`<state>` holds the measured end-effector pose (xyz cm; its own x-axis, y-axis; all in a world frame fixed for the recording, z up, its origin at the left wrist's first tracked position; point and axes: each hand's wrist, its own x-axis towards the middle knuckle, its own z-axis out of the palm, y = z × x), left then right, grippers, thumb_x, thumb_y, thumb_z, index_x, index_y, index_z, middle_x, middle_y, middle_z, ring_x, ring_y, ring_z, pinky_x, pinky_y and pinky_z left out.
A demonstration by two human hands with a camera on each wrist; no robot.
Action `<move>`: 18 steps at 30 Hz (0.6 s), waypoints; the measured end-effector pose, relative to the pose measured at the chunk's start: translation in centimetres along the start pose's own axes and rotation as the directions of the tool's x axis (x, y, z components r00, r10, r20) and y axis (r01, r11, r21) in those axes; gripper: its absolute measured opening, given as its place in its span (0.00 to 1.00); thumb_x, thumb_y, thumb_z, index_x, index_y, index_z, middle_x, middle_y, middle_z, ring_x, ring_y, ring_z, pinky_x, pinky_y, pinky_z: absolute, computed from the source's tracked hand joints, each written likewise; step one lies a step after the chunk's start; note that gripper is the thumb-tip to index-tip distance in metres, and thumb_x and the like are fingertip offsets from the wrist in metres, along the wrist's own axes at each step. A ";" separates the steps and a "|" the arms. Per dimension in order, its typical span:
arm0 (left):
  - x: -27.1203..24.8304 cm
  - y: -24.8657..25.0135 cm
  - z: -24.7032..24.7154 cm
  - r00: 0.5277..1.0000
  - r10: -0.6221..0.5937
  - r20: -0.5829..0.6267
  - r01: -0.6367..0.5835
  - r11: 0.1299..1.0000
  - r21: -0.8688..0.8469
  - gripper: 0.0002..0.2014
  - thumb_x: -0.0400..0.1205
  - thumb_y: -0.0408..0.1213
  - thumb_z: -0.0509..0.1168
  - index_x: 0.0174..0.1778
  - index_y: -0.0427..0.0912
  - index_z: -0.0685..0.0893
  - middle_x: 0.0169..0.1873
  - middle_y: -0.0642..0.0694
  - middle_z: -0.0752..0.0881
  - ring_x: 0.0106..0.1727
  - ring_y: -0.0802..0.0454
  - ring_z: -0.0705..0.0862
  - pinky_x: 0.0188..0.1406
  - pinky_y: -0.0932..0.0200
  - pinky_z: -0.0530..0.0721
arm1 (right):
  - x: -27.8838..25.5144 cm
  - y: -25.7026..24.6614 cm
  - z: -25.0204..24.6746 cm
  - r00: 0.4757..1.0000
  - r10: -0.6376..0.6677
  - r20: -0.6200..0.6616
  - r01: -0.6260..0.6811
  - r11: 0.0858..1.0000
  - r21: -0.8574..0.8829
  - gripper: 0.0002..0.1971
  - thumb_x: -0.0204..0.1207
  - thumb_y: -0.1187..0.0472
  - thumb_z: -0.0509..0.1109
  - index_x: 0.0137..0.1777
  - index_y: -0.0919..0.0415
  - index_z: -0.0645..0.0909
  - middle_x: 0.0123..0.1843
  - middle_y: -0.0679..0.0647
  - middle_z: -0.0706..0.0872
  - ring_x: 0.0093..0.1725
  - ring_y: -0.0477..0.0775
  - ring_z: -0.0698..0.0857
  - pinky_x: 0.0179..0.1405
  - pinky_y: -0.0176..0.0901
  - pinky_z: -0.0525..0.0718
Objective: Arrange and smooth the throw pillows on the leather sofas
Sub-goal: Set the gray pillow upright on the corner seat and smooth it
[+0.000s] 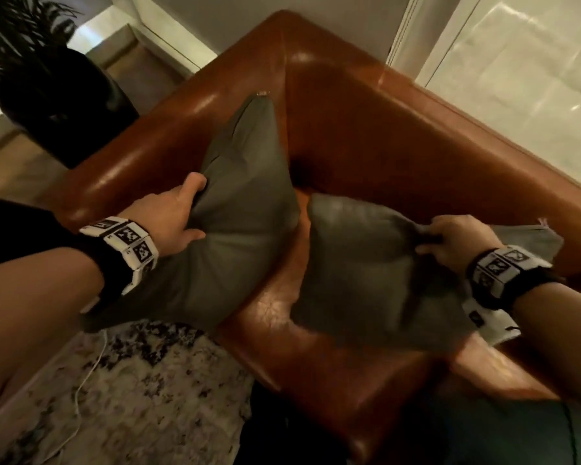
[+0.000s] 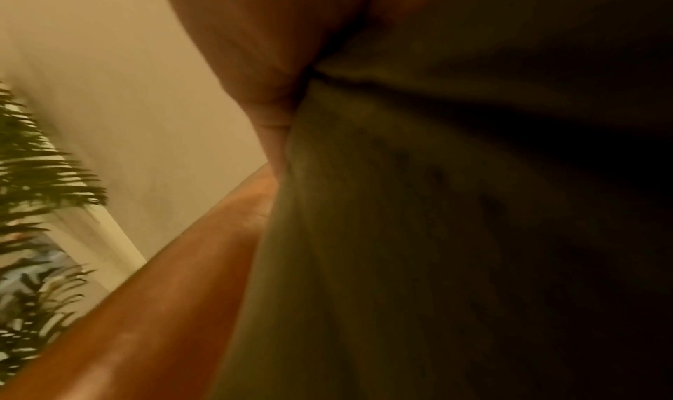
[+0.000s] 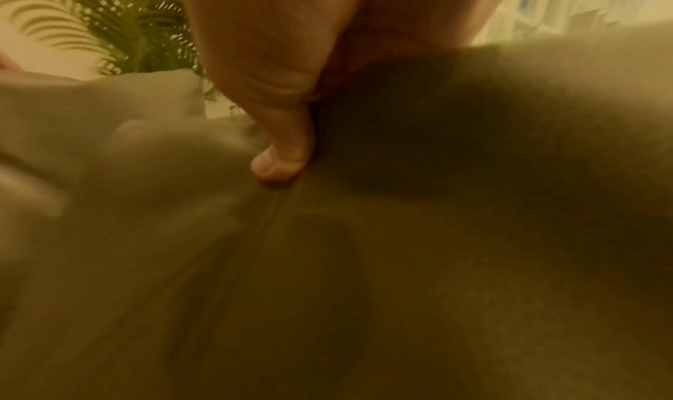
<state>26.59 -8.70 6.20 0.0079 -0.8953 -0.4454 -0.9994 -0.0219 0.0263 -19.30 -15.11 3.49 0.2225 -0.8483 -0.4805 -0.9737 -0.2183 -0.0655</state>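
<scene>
Your left hand (image 1: 171, 214) grips one grey pillow (image 1: 235, 209), your right hand (image 1: 450, 238) pinches another (image 1: 366, 263); both sit askew, unsmoothed, on the leather sofa (image 1: 366, 129).

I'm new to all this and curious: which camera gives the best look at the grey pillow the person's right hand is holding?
The head view: it shows nearly the whole right-hand pillow over the leather sofa, with the right hand gripping bunched fabric. The right wrist view shows only blurred grey cloth under a thumb. The left wrist view shows the other pillow.
</scene>
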 end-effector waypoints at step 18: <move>6.5 1.7 1.0 0.933 -0.332 -0.141 0.303 0.933 -0.197 0.43 0.69 0.60 0.77 0.76 0.57 0.63 0.62 0.34 0.82 0.61 0.28 0.82 0.56 0.38 0.82 | 2.6 1.6 0.6 0.971 0.153 -0.183 -0.165 0.985 -0.048 0.26 0.72 0.40 0.75 0.66 0.45 0.73 0.52 0.56 0.87 0.57 0.63 0.83 0.60 0.56 0.73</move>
<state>24.95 -14.06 2.47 0.3441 -0.8903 -0.2982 -0.9231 -0.3788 0.0658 -20.30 -17.39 1.66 0.0759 -0.9456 -0.3163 -0.9935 -0.0987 0.0565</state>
